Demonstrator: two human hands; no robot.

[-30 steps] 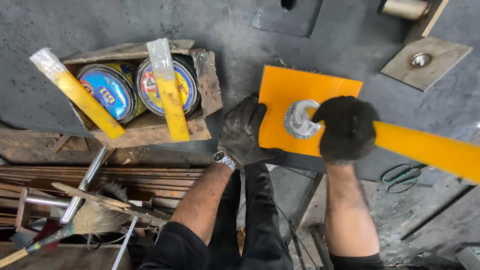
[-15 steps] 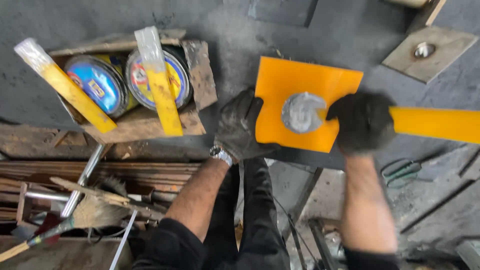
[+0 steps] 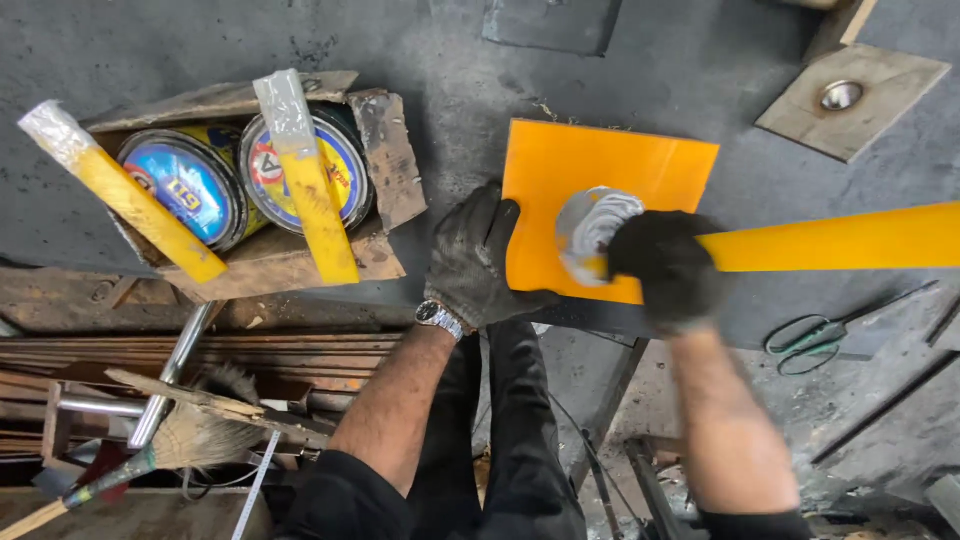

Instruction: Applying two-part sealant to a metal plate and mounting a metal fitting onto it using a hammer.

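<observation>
An orange square plate (image 3: pixel 610 175) lies on the dark workbench (image 3: pixel 450 70). My left hand (image 3: pixel 478 258), in a black glove, presses on the plate's left edge. My right hand (image 3: pixel 665 265), also gloved, is closed around the end of a long orange strip (image 3: pixel 850 238) that reaches off to the right. At that end a round grey metal piece (image 3: pixel 590 225) rests on the plate; it is blurred.
A worn cardboard box (image 3: pixel 385 160) at the left holds two round tins (image 3: pixel 195 185) with two yellow wrapped sticks (image 3: pixel 305 185) laid across. A grey plate with a metal socket (image 3: pixel 842 97) sits top right. Green scissors (image 3: pixel 805 350), steel bars and a brush (image 3: pixel 170 450) lie below.
My right hand and the orange strip have shifted left along the plate, and the round metal piece now looks smeared by motion. My left hand stays on the plate's edge.
</observation>
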